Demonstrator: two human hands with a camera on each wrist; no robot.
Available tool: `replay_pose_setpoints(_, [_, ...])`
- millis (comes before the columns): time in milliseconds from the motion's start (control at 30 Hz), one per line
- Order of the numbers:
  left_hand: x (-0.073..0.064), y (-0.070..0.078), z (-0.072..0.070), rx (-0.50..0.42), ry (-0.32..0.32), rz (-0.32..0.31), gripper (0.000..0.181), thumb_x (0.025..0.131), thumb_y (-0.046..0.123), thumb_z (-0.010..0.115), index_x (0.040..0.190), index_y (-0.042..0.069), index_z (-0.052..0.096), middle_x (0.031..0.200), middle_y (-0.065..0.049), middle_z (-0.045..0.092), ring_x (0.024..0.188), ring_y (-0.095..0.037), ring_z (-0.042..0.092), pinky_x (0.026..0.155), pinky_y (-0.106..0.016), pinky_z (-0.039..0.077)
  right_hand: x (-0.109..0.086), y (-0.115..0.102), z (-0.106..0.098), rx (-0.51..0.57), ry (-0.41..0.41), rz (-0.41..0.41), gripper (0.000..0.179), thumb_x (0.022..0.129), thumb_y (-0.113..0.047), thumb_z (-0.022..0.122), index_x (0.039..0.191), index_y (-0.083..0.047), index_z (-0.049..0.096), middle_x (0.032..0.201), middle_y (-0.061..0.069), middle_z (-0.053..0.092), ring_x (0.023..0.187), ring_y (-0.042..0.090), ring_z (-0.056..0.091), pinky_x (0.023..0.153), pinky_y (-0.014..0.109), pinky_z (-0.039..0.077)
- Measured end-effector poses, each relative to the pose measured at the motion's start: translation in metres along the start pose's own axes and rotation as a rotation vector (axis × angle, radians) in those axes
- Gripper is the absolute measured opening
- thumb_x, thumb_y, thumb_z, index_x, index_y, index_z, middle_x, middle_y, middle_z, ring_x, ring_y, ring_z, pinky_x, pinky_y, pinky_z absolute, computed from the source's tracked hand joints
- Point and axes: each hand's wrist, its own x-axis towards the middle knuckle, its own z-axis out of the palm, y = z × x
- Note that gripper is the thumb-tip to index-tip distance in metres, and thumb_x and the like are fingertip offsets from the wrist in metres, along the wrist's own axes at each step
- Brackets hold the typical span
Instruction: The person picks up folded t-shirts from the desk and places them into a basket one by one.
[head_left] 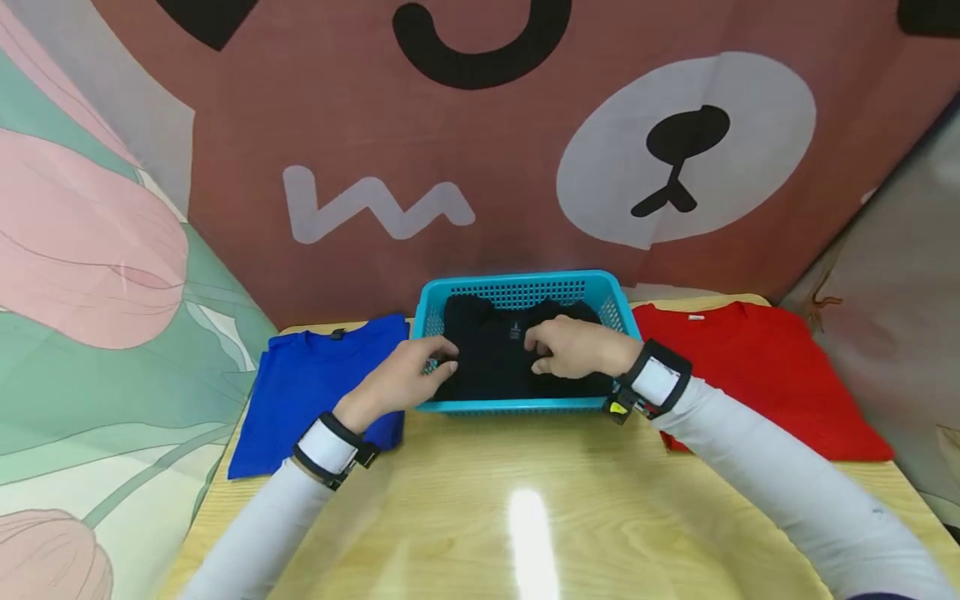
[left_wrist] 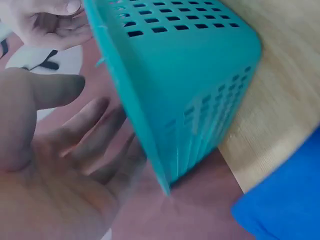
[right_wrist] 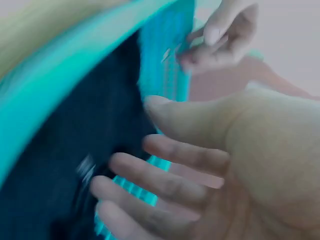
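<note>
Black shirt (head_left: 495, 354) lies folded in the teal basket (head_left: 517, 287) at table centre. Left hand (head_left: 405, 377) and right hand (head_left: 573, 348) rest on it, fingers loosely spread, gripping nothing. Judged soft, light and limp: best lifted by both side edges to keep the fold.

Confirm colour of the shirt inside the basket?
Black shirt, clearest in the head view.

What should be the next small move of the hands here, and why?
Probably lift both hands out of the teal basket. The folded black shirt already lies inside it, and the left hand and right hand appear open over it, gripping nothing.
</note>
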Motion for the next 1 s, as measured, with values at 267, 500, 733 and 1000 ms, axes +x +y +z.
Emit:
replay_pose_setpoints(267, [0.0,-0.039,0.001,-0.063,0.266,0.047,0.03,0.102,0.029,0.056,0.127,0.013,0.061,0.128,-0.004,0.064,0.12,-0.025,0.061,0.098,-0.048,0.052,0.018,-0.051,0.031,0.047,0.395,-0.296,0.015,0.097,-0.026,0.064,0.11,-0.022,0.068,0.104,-0.009,0.066,0.087,0.002,0.061,0.074,0.02,0.053])
replay_pose_setpoints(500, [-0.006,-0.101,-0.008,-0.016,0.332,-0.12,0.033,0.1,0.027,0.057,0.126,0.008,0.063,0.128,-0.015,0.063,0.123,-0.036,0.058,0.099,-0.054,0.048,0.064,-0.115,0.074,0.084,0.402,-0.447,0.02,0.1,-0.022,0.059,0.116,-0.014,0.067,0.109,-0.003,0.066,0.097,0.006,0.062,0.082,0.017,0.051])
replay_pose_setpoints(733, [-0.013,-0.157,-0.006,0.112,0.213,-0.353,0.068,0.098,0.046,0.056,0.145,0.0,0.043,0.15,-0.031,0.037,0.137,-0.055,0.035,0.105,-0.073,0.032,0.116,-0.138,0.123,0.036,0.271,-0.298,0.04,0.104,-0.033,0.05,0.14,-0.016,0.054,0.143,0.0,0.054,0.134,0.014,0.051,0.11,0.028,0.044])
replay_pose_setpoints(1000, [-0.004,-0.182,0.008,0.209,0.088,-0.503,0.106,0.084,0.075,0.055,0.157,0.008,0.019,0.161,-0.032,0.003,0.138,-0.072,-0.003,0.106,-0.083,0.006,0.157,-0.114,0.148,-0.007,0.22,-0.147,0.046,0.106,-0.033,0.043,0.149,-0.017,0.044,0.158,0.01,0.038,0.152,0.029,0.027,0.125,0.04,0.021])
